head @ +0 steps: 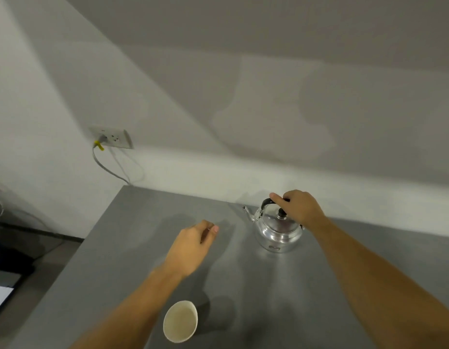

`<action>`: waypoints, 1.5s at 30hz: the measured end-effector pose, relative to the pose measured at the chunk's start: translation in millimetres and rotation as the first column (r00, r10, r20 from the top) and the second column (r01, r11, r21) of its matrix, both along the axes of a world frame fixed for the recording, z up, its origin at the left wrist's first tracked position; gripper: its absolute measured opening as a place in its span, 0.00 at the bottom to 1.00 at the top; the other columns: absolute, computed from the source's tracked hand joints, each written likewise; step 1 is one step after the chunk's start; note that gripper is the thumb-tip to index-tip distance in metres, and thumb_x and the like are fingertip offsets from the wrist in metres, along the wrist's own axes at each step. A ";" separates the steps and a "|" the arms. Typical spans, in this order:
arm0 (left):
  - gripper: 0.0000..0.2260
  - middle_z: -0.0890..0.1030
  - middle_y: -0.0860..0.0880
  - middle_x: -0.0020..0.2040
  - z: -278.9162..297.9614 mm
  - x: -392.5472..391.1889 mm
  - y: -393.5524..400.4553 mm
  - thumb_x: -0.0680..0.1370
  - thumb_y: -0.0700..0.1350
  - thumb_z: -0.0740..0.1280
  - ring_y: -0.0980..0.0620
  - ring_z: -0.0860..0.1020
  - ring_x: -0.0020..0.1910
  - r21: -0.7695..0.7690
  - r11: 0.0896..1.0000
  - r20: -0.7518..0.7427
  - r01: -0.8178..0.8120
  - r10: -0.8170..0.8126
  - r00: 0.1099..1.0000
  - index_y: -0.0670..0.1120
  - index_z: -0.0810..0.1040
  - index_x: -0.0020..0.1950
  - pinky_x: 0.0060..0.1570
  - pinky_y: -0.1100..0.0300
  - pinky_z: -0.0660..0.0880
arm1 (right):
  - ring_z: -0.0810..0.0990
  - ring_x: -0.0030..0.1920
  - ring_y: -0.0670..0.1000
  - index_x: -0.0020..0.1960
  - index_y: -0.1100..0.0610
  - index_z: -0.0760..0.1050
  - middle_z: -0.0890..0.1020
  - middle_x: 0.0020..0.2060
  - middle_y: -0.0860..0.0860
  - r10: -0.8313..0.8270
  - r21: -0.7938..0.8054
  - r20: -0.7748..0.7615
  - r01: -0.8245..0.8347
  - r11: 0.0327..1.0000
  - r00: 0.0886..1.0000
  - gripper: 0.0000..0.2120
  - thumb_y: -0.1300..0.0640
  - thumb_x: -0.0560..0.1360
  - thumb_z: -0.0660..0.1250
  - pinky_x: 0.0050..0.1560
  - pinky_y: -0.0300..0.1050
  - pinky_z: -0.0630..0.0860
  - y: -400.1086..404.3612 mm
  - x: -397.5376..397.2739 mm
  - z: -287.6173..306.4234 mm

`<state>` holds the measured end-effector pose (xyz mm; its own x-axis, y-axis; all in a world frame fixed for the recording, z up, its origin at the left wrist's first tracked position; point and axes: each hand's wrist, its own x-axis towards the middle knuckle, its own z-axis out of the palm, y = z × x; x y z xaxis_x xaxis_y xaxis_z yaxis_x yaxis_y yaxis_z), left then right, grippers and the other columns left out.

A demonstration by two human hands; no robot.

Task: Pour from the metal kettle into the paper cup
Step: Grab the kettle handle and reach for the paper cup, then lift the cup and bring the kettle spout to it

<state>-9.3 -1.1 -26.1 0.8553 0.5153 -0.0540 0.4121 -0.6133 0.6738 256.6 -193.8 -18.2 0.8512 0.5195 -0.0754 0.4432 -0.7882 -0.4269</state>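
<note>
Right hand wrapped around the black handle of the metal kettle, sitting upright on the grey tabletop, spout left. Left hand loosely curled, holding nothing, hovering nearby. Paper cup upright near the front edge, well apart from kettle.

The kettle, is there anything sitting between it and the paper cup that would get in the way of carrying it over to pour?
No object stands between them. The right hand grips the metal kettle; the paper cup stands nearer. Only the left hand hangs over that bare tabletop.
</note>
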 end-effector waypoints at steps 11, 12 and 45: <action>0.15 0.75 0.69 0.61 -39.5 -142.6 -36.9 0.81 0.59 0.65 0.64 0.75 0.64 -0.178 0.971 0.142 -0.158 0.184 0.973 0.58 0.77 0.67 0.59 0.70 0.71 | 0.73 0.24 0.48 0.22 0.51 0.70 0.73 0.16 0.45 0.059 -0.011 0.075 -0.058 0.998 0.995 0.31 0.30 0.74 0.62 0.28 0.44 0.64 -35.7 -90.7 38.0; 0.18 0.74 0.68 0.63 -45.8 -153.5 -38.0 0.80 0.60 0.65 0.61 0.74 0.66 -0.210 0.962 0.130 -0.174 0.204 0.970 0.58 0.75 0.69 0.63 0.64 0.71 | 0.72 0.24 0.48 0.23 0.50 0.72 0.73 0.17 0.45 0.068 -0.001 0.072 -0.068 0.998 0.995 0.30 0.30 0.74 0.62 0.28 0.44 0.64 -38.8 -100.9 41.4; 0.26 0.87 0.61 0.52 -127.6 -163.6 -51.9 0.66 0.41 0.84 0.62 0.85 0.51 -0.583 0.805 0.130 -0.110 0.226 0.965 0.54 0.81 0.61 0.47 0.75 0.76 | 0.72 0.24 0.44 0.24 0.47 0.69 0.74 0.20 0.48 0.217 -0.186 0.178 -0.184 0.965 0.960 0.29 0.23 0.66 0.56 0.25 0.41 0.60 -23.0 -275.1 58.8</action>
<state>-172.9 -52.9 -153.7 0.7818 0.5785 -0.2327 0.3060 -0.0309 0.9515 -18.5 -216.9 40.6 0.7374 0.6752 -0.0178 0.6610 -0.7268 -0.1867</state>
